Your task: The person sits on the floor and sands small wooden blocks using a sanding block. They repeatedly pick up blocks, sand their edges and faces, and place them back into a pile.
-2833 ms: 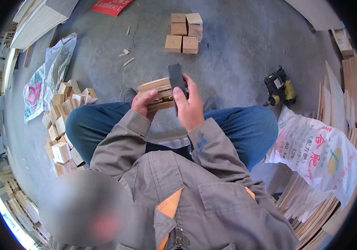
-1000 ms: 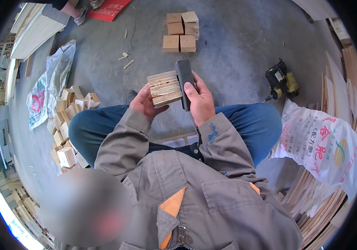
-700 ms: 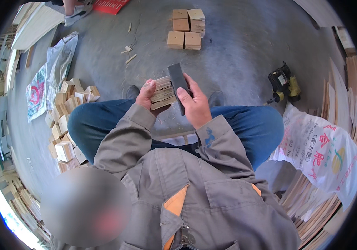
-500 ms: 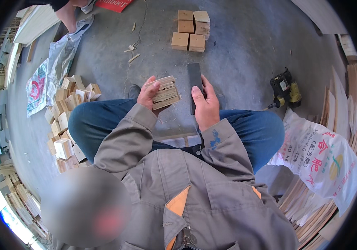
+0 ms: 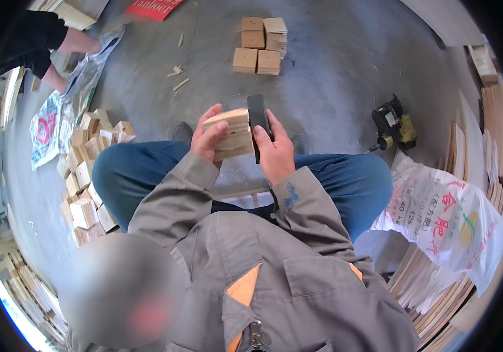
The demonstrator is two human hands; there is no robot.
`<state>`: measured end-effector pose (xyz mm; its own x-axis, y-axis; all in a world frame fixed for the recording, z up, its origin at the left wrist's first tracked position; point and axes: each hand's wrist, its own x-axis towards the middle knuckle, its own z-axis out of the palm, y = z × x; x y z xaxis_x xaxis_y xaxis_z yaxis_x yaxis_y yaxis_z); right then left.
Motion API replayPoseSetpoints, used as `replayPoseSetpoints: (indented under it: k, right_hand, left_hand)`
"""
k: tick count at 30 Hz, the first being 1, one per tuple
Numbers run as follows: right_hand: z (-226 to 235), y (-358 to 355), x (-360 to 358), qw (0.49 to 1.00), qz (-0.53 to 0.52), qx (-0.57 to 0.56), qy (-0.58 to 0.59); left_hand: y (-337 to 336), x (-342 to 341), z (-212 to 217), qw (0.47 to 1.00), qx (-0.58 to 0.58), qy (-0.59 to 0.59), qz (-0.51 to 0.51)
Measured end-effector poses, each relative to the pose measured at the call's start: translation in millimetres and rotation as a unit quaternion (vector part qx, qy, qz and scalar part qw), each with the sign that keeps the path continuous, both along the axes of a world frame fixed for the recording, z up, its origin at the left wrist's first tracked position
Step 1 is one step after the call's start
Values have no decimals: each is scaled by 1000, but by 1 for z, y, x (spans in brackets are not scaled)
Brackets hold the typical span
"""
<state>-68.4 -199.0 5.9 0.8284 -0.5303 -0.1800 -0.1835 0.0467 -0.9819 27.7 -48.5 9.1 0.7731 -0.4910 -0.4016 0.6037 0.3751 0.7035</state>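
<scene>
Between my knees, my left hand point(image 5: 206, 136) grips a layered plywood block point(image 5: 237, 139), its thumb on the near face and fingers behind. My right hand point(image 5: 277, 154) is closed around a long, flat, dark sanding block point(image 5: 256, 109), which stands roughly upright. The sanding block's flat side lies against the plywood block's right edge, or very close to it; I cannot tell whether they touch. Fingers of both hands are partly hidden behind what they hold.
Several wooden blocks point(image 5: 252, 40) stand grouped on the floor ahead. More lie heaped point(image 5: 84, 176) by my left knee. At right are a black-and-yellow power tool point(image 5: 393, 123), a white printed sack point(image 5: 439, 217) and stacked boards point(image 5: 495, 126). A person's legs point(image 5: 78, 41) show far left.
My right hand has brought the sanding block left to the plywood block's edge. The plywood block has turned in my left hand. More of the other person shows at upper left.
</scene>
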Motion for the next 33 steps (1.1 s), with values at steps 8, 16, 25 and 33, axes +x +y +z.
replayPoseSetpoints:
  k: [8,16,25,33]
  right_hand:
    - [3,4,2,1000,16,3,-8]
    - [-9,-16,8,966,-49,240,80]
    - [-17,-12,8,972,-34,216,83]
    - [-10,-20,7,966,-52,247,57]
  left_hand:
    - [10,5,5,999,36,5,-4]
    - [-2,-5,25,997,-8,33,-76]
    - [8,-1,16,995,-43,75,-51]
    - [17,5,0,989,-105,43,-93]
